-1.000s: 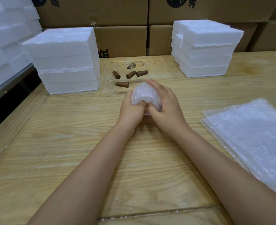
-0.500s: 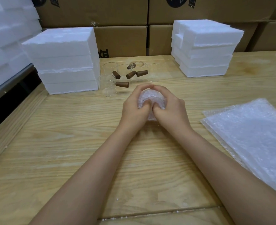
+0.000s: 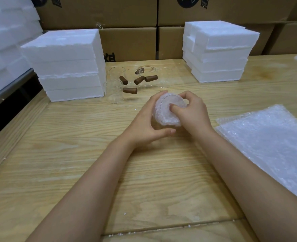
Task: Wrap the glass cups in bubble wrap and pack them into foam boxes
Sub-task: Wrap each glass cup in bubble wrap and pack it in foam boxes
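Wrapping step in hand: left hand (image 3: pixel 144 123) and right hand (image 3: pixel 193 116) both grasp the bubble-wrapped cup (image 3: pixel 168 110) at twelve o'clock above the table (image 3: pixel 74 154), right thumb tucking wrap inward; next move likely calls for an opened box from the foam boxes (image 3: pixel 65 67) at ten o'clock.

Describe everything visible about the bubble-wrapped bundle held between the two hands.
The rounded bundle of translucent white bubble wrap lies on its side, one round end facing the camera, its wrap edges folded inward in layers. What it wraps is hard to make out. The left hand grips it from the left and below; the right hand curls over its top, thumb pressing into the folded end. It is over the light wooden table; contact with it is unclear.
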Demonstrator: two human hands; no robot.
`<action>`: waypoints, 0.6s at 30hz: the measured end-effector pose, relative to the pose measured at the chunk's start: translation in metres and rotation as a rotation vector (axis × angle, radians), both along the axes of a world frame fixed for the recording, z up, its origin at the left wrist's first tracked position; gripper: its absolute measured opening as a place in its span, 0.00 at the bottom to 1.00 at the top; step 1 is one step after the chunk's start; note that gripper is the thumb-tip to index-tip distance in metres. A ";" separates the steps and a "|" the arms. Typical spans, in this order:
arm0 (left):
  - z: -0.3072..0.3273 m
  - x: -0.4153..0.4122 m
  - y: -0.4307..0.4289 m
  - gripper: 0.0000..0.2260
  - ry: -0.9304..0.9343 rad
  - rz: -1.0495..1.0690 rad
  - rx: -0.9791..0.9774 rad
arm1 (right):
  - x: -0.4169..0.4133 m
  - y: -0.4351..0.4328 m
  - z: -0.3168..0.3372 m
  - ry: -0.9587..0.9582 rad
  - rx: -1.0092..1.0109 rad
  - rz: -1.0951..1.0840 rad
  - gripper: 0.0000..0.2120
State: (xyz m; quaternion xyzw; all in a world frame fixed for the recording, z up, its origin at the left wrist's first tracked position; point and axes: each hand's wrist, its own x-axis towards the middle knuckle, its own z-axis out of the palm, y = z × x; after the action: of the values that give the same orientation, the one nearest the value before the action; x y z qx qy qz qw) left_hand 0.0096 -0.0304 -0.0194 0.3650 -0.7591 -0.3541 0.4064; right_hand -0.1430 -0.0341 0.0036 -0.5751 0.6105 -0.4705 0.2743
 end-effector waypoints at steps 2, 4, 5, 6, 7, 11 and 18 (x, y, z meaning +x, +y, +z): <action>-0.002 0.001 -0.002 0.34 -0.037 0.107 -0.033 | -0.003 0.001 0.002 -0.122 0.015 0.077 0.06; -0.003 0.004 -0.004 0.30 -0.015 0.193 -0.012 | -0.004 0.003 0.004 -0.366 -0.008 0.169 0.07; -0.003 0.006 -0.005 0.28 0.013 0.231 0.011 | -0.004 0.004 0.006 -0.496 -0.022 0.193 0.07; -0.003 0.007 -0.006 0.26 0.052 0.272 0.035 | -0.006 0.004 0.007 -0.604 -0.030 0.197 0.08; -0.003 0.008 -0.007 0.24 0.092 0.317 0.060 | -0.007 0.003 0.008 -0.694 -0.028 0.201 0.09; -0.003 0.010 -0.012 0.27 0.099 0.467 0.130 | -0.005 0.000 0.002 -0.748 -0.057 0.262 0.04; -0.004 0.010 -0.016 0.34 -0.168 0.598 0.165 | 0.002 -0.009 -0.013 -0.729 -0.056 0.237 0.08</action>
State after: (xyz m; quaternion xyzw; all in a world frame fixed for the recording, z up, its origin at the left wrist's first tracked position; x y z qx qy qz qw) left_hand 0.0195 -0.0461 -0.0234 0.6316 -0.6177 -0.2478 0.3976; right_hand -0.1406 -0.0435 -0.0097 -0.4437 0.3891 -0.6256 0.5102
